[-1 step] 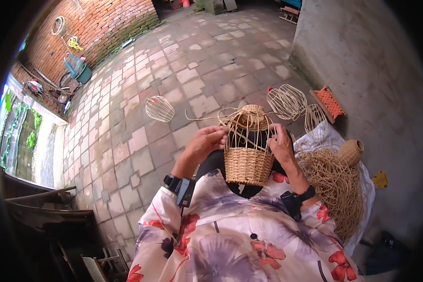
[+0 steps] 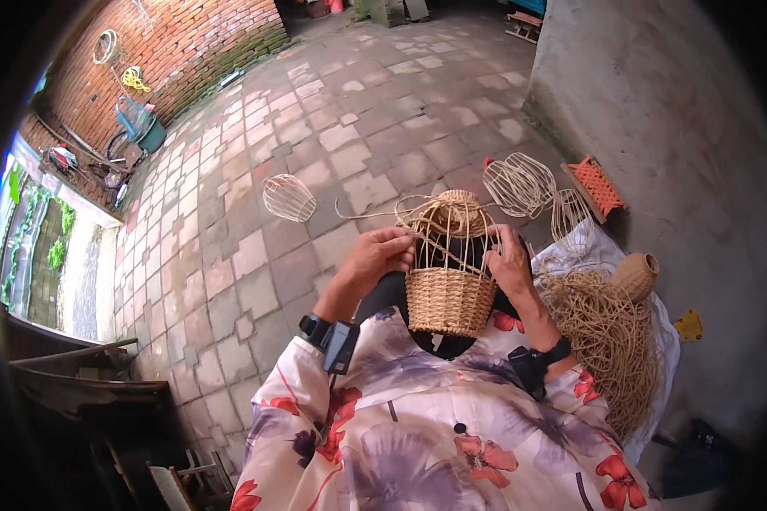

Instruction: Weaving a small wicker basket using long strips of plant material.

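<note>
A half-woven basket (image 2: pixel 452 302) stands between my knees, its closely woven wall below and bare upright spokes above. Behind the spokes is a round, coiled-looking woven piece (image 2: pixel 458 211); whether it joins the basket I cannot tell. My left hand (image 2: pixel 382 255) is closed at the basket's left side, thumb and fingers pinching a weaving strand (image 2: pixel 435 244) that slants across the spokes. At the right side, my right hand (image 2: pixel 508 262) is closed on a spoke, its fingertips partly hidden. One loose strand end (image 2: pixel 362 215) reaches out leftward over the paving.
Wire-like open frames lie on the paving (image 2: pixel 290 198) and at the right (image 2: pixel 520 185). Beside my right arm, a heap of strands (image 2: pixel 609 341) rests on a white sheet (image 2: pixel 669 332) with a small woven vessel (image 2: pixel 637 277). An orange woven-top stool (image 2: pixel 601 187) stands by the wall.
My left hand has shifted very slightly to the right, still pinching the strand. The right hand and the basket stay almost in place.
</note>
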Demonstrator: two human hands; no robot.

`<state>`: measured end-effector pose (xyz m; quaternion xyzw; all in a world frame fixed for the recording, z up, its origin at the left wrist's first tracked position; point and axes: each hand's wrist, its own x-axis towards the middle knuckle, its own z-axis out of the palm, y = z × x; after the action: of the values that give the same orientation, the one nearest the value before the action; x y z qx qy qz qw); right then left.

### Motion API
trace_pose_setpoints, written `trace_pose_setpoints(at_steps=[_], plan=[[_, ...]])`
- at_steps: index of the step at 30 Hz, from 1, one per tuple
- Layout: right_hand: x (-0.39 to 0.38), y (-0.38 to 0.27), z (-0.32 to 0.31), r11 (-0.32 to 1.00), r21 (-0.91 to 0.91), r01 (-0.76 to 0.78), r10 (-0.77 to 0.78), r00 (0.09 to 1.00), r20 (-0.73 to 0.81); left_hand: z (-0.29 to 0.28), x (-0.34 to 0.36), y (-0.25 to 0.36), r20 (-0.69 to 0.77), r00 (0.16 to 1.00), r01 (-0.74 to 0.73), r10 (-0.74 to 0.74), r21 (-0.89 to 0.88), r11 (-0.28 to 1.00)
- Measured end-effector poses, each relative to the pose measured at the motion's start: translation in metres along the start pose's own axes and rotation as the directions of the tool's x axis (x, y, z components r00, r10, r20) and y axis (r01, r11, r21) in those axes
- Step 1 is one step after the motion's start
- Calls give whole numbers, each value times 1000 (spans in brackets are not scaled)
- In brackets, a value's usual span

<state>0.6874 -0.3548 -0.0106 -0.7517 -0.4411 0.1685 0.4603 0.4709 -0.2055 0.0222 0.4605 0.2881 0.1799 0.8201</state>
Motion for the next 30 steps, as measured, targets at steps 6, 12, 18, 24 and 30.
trace_pose_setpoints(at_steps=[6,12,18,24,30], plan=[[0,-4,0,1000,12,12,-12,1000,2,20,15,-17,1,859,-223,513,902,371],[0,1,2,999,26,37,-36,999,-11,21,27,-16,-34,907,-90,420,958,272],[0,1,5,996,23,83,-83,996,-10,12,43,-28,-38,864,-173,502,914,367],[1,8,-2,999,38,26,-25,1000,-8,21,3,-18,-292,928,-153,233,274,950],[4,10,-2,994,94,46,-53,997,63,-33,-21,-59,-151,802,-12,577,963,268]])
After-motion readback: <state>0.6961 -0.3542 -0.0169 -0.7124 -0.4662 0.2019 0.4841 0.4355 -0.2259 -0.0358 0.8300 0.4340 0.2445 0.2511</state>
